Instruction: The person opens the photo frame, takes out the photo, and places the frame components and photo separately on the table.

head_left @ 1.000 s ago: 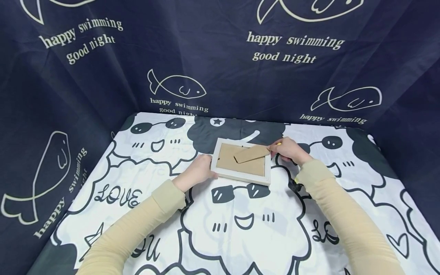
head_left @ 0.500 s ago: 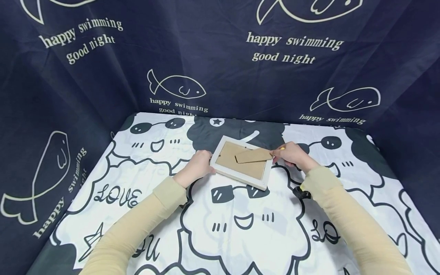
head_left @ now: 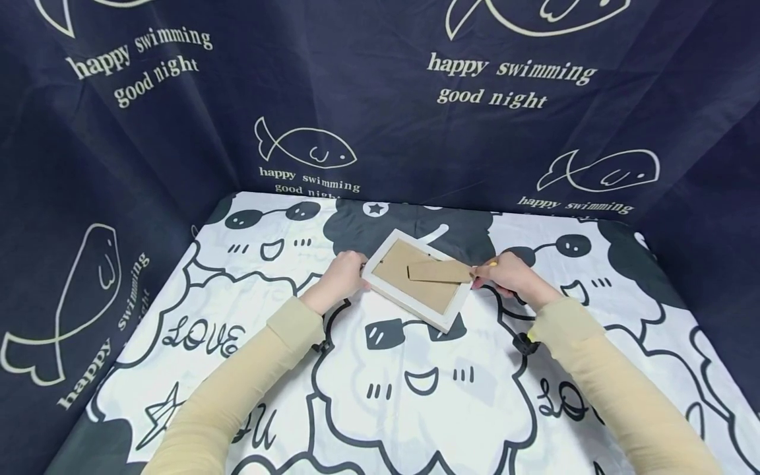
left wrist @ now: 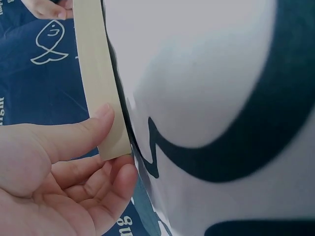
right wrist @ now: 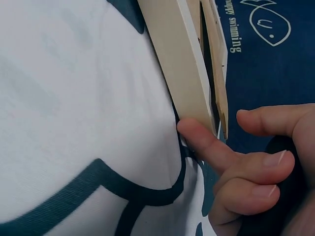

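Note:
A white picture frame [head_left: 411,302] lies face down, its brown backboard [head_left: 396,265] upward and turned askew on the cloth. Its brown easel stand [head_left: 441,271] slants over the backboard, partly lifted from it. With thumb and fingertips, my left hand [head_left: 341,276] grips the left corner of the frame; the left wrist view shows the thumb on the frame's side [left wrist: 98,78]. My right hand [head_left: 512,276] is at the opposite corner. There its index finger touches the frame's edge [right wrist: 179,69], with the thumb apart. Its other fingers curl round a dark object [right wrist: 281,147], mostly hidden; a yellow bit [head_left: 493,264] shows.
A white cloth [head_left: 427,422] with black cartoon drawings covers the table. Dark blue curtains [head_left: 380,79] printed with fish and lettering stand behind and at both sides. A small black device [head_left: 525,343] sits at the right wrist.
The picture frame has turned clockwise, its near right corner swinging toward me. My left hand has shifted slightly away from me, my right hand slightly toward me and rightward.

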`<state>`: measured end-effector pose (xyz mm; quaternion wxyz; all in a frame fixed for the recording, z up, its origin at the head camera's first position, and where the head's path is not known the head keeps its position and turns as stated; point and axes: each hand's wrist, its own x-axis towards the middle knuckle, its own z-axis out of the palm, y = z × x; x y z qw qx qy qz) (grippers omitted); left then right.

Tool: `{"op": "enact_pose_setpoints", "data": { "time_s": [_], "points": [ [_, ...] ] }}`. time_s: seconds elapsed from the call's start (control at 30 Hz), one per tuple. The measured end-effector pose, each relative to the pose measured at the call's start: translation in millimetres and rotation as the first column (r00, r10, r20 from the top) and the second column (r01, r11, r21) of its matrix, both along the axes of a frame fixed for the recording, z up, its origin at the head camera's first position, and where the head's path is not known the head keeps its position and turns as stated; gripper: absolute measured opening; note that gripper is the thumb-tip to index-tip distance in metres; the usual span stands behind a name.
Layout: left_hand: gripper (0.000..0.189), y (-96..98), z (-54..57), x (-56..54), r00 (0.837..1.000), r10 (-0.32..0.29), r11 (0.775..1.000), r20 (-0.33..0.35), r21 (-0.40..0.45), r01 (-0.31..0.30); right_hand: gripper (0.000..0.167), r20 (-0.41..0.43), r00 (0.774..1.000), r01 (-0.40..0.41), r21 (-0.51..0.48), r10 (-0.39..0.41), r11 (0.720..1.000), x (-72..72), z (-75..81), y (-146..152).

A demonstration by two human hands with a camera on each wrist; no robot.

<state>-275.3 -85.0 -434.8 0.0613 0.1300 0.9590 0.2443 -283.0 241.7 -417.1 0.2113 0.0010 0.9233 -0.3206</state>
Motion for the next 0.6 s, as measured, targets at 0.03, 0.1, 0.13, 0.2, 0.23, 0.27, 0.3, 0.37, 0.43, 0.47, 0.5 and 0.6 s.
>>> {"op": "enact_pose_setpoints", "data": {
  "time_s": [0.03,0.1,0.13,0.2,0.23,0.27,0.3,0.37,0.43,0.47,0.5,0.6],
  "points": [
    [0.046,-0.2,-0.2,-0.7,1.000,0.000,1.000,0.005,0.004,0.000,0.035,0.006,1.000,0.002,-0.010,-0.002,1.000,1.3,0.4,0.1],
    [0.044,-0.6,-0.4,-2.4,1.000,0.000,1.000,0.014,0.015,0.000,0.034,0.018,1.000,0.004,-0.032,-0.003,0.999,4.1,1.0,0.6],
    [0.044,-0.7,-0.3,-3.3,1.000,0.000,1.000,0.016,0.018,0.000,0.034,0.021,1.000,0.000,-0.040,0.001,0.999,5.3,1.1,0.9],
    [0.043,-0.8,-0.5,-5.2,1.000,-0.004,1.000,0.015,0.020,0.003,0.035,0.034,0.999,-0.004,-0.053,0.005,0.999,7.5,1.0,2.1],
    [0.042,-1.0,-0.5,-6.1,1.000,-0.006,1.000,0.013,0.018,0.005,0.035,0.036,0.999,-0.007,-0.053,0.009,0.999,8.6,0.8,2.3],
    [0.042,-1.2,-0.4,-7.1,1.000,-0.009,1.000,0.009,0.015,0.009,0.035,0.036,0.999,-0.012,-0.051,0.014,0.999,9.7,0.6,2.6],
    [0.042,-1.3,-0.4,-8.1,1.000,-0.012,1.000,0.006,0.013,0.012,0.035,0.035,0.999,-0.017,-0.046,0.018,0.999,10.8,0.5,2.7],
    [0.043,-1.4,0.2,-10.0,1.000,-0.016,1.000,0.001,0.012,0.016,0.035,0.028,0.999,-0.034,-0.041,0.035,0.999,12.8,-0.3,3.4],
    [0.042,-1.4,1.2,-11.9,1.000,-0.022,1.000,-0.002,0.013,0.022,0.034,0.021,0.999,-0.048,-0.039,0.049,0.998,14.9,-1.3,4.0],
    [0.041,-1.4,1.8,-12.9,1.000,-0.023,1.000,-0.004,0.013,0.023,0.033,0.021,0.999,-0.048,-0.042,0.049,0.998,16.0,-1.8,4.2],
    [0.041,-1.4,2.2,-13.9,1.000,-0.024,1.000,-0.006,0.012,0.025,0.033,0.018,0.999,-0.050,-0.050,0.051,0.998,17.1,-2.3,4.5],
    [0.038,-1.2,2.6,-16.7,0.999,-0.037,0.999,-0.023,-0.002,0.037,0.032,0.023,0.999,-0.033,-0.092,0.036,0.995,21.1,-2.9,4.8]
  ]
}}
